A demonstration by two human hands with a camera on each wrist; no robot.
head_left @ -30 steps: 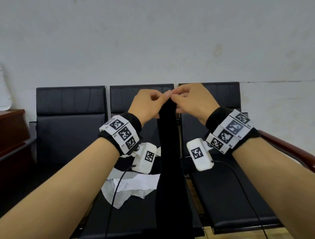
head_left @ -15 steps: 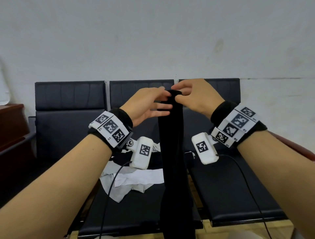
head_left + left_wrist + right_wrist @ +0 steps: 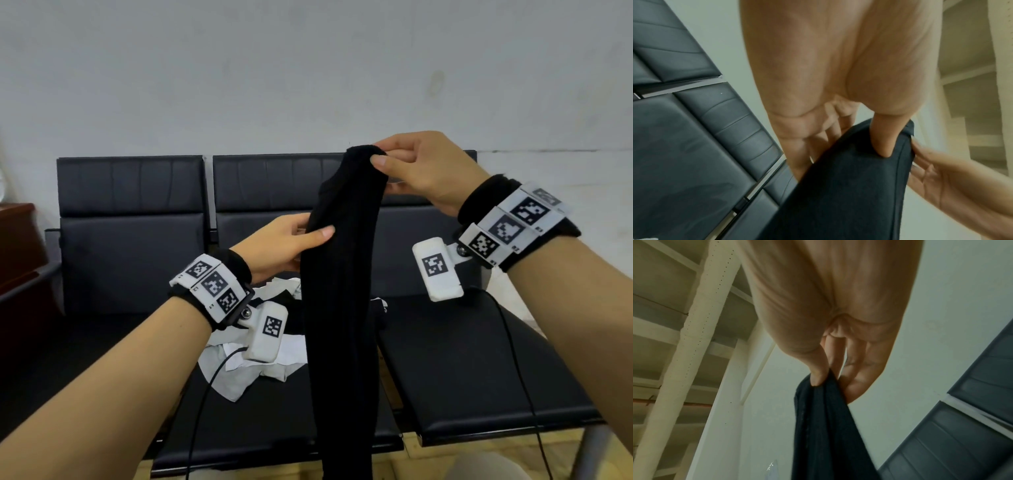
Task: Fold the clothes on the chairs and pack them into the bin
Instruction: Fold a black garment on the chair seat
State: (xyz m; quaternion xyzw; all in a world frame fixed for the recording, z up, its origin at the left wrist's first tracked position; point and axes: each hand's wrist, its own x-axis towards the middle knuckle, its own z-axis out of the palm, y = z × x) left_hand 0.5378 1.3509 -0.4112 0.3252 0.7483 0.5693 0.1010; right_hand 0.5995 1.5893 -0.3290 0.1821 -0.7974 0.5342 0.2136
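A long black garment (image 3: 342, 308) hangs in a narrow strip in front of the row of black chairs (image 3: 130, 240). My right hand (image 3: 411, 168) pinches its top end between thumb and fingers, high up; the right wrist view shows the thumb pressed on the dark cloth (image 3: 824, 418). My left hand (image 3: 294, 240) grips the garment's left edge lower down, thumb across the front of the cloth (image 3: 849, 186) and fingers behind it. A white and grey garment (image 3: 253, 370) lies crumpled on the middle chair's seat, partly hidden by my left wrist. The bin is not in view.
A dark wooden cabinet (image 3: 17, 246) stands at the far left. A grey wall rises behind the chairs. The right chair's seat (image 3: 462, 359) holds only a black cable. A wooden floor shows under the seats' front edges.
My left hand let go of the garment's top and slid down its left edge, taking hold lower. My right hand has kept the top end and moved slightly right and up.
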